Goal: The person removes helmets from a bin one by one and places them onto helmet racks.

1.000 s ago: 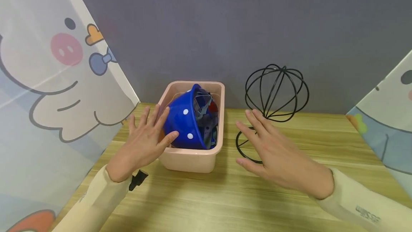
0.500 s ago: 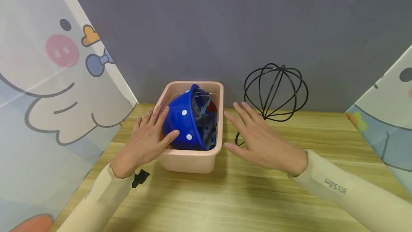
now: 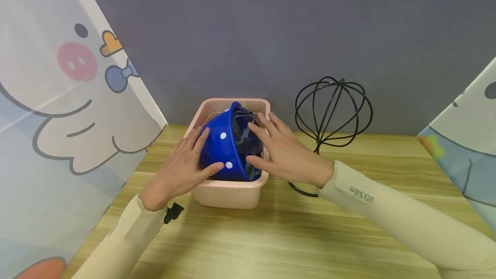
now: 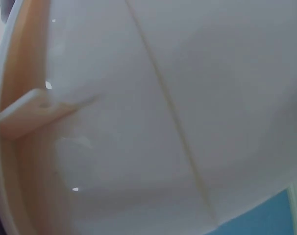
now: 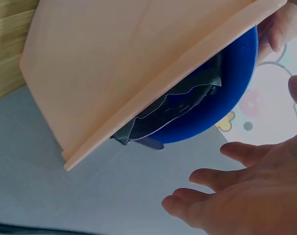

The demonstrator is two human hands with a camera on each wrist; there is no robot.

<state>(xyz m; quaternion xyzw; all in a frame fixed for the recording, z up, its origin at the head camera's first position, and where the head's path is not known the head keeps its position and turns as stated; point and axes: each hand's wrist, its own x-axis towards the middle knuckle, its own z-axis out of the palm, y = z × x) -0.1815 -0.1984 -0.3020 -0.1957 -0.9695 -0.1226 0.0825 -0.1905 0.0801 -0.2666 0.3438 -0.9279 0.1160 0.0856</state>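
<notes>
Hands [image 3: 288, 152] nearer spotted blue helmet [image 3: 220, 149], perhaps strap-lined

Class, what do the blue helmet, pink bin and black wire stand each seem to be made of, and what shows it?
Blue helmet: probably hard plastic, smooth and slightly glossy, with a stiff, even rim.
Pink bin: likely moulded plastic; highlights on its smooth walls suggest gloss.
Black wire stand: perhaps coated metal; slim, evenly dark rods, but plastic is possible.
</notes>
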